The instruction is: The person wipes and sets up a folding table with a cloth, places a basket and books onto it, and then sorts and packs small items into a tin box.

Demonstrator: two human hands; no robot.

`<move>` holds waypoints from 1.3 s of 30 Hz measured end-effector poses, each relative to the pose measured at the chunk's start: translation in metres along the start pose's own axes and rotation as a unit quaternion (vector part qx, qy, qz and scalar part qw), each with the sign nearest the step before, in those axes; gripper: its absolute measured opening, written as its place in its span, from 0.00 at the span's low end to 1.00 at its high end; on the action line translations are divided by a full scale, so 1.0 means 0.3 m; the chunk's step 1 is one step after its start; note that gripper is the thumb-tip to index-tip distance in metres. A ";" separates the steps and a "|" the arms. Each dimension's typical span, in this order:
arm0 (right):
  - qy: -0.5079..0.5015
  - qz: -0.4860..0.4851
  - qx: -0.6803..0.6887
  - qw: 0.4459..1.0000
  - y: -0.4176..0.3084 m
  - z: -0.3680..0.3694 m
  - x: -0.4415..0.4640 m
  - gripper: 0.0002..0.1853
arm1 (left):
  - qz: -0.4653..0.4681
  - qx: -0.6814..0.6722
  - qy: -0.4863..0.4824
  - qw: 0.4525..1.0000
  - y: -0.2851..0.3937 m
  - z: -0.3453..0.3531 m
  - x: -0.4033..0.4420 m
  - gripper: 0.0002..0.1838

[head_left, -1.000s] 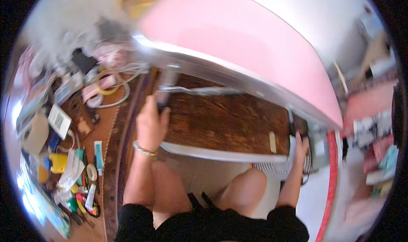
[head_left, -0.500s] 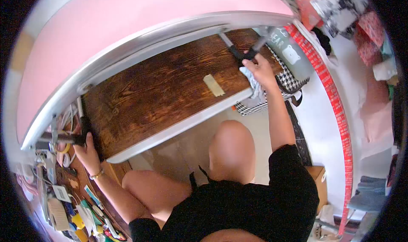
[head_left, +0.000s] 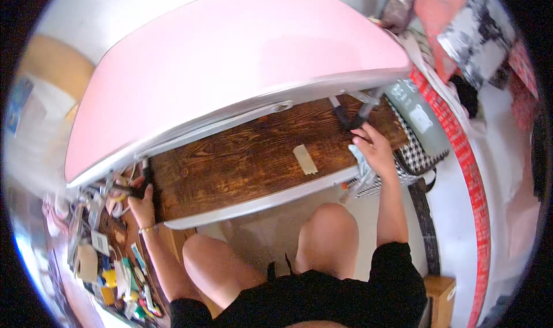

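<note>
A folding table with a pink top point(head_left: 242, 51) and metal rim is held up in front of me, tilted. My left hand point(head_left: 142, 206) is closed around the black-covered part of its left leg point(head_left: 148, 175). On the other side, my right hand point(head_left: 377, 152) grips the black bend of the right leg point(head_left: 347, 120). A crumpled pale cloth point(head_left: 363, 169) hangs under my right palm. Below the tabletop lies a dark wood-grain board point(head_left: 242, 161) with a white front edge, and a strip of beige tape point(head_left: 305, 160) is stuck on it.
Tools and small items point(head_left: 124, 282) crowd the lower left. A houndstooth bag point(head_left: 412, 149) and a grey-green bear-print container point(head_left: 417, 118) stand at the right, beside a red strip point(head_left: 452, 138). A cardboard box point(head_left: 440, 299) sits lower right. My knees are below the board.
The pink top shows more of its upper face and covers more of the board. Both hands keep hold of the legs. The view has shifted, so things appear lower and further right.
</note>
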State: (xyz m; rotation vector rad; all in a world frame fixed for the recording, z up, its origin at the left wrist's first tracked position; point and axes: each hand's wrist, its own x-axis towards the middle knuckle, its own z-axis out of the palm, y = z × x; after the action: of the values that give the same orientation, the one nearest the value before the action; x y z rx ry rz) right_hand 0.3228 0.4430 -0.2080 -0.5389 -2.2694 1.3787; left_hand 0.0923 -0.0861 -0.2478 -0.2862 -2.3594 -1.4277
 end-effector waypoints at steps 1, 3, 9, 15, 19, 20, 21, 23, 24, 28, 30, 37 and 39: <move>-0.008 -0.012 -0.004 1.000 0.014 -0.008 0.009 0.30 | 0.028 0.016 -0.013 0.999 0.017 -0.005 0.002 0.16; -0.016 -0.015 0.030 0.999 0.027 -0.012 0.009 0.29 | 0.004 -0.015 -0.016 1.000 0.050 -0.002 -0.008 0.16; -0.026 -0.021 0.075 0.997 0.001 -0.014 -0.016 0.31 | -0.003 -0.049 -0.030 0.998 -0.002 -0.003 0.018 0.16; -0.013 -0.016 0.068 0.997 -0.006 0.009 -0.012 0.31 | -0.003 -0.024 -0.045 0.999 0.043 -0.016 0.023 0.17; 0.029 -0.018 0.048 0.998 -0.028 0.030 -0.010 0.30 | 0.021 0.040 -0.065 0.997 0.085 -0.021 0.033 0.13; 0.032 -0.013 0.045 0.998 -0.039 0.033 -0.009 0.30 | 0.013 0.001 -0.068 0.998 0.063 -0.023 0.033 0.14; 0.042 -0.014 0.048 0.998 -0.042 0.039 -0.011 0.29 | -0.009 -0.010 -0.066 0.998 0.073 -0.025 0.022 0.14; 0.046 -0.017 0.073 0.996 -0.029 0.047 -0.011 0.29 | -0.013 -0.024 -0.063 0.998 0.079 -0.018 0.024 0.15; 0.052 -0.018 0.084 0.995 -0.017 0.045 -0.014 0.29 | 0.002 -0.027 -0.062 0.998 0.077 -0.017 0.021 0.16; 0.043 -0.008 0.101 0.994 0.000 0.040 -0.011 0.31 | 0.012 -0.044 -0.076 0.996 0.061 -0.009 0.013 0.19; 0.027 -0.003 0.126 0.992 -0.007 0.043 -0.007 0.35 | 0.005 -0.026 -0.077 0.997 0.046 -0.014 0.017 0.18; 0.048 0.002 0.200 0.979 -0.052 0.079 0.013 0.22 | 0.006 -0.036 -0.072 0.997 0.040 -0.020 0.008 0.17; 0.064 0.006 0.227 0.972 -0.051 0.079 0.005 0.19 | -0.002 -0.038 -0.071 0.997 0.044 -0.018 0.003 0.16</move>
State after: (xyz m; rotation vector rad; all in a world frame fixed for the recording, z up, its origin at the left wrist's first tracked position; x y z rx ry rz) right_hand 0.3071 0.4198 -0.2038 -0.4695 -1.7704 1.7430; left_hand 0.0974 -0.0847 -0.2345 -0.4169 -2.4201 -1.5478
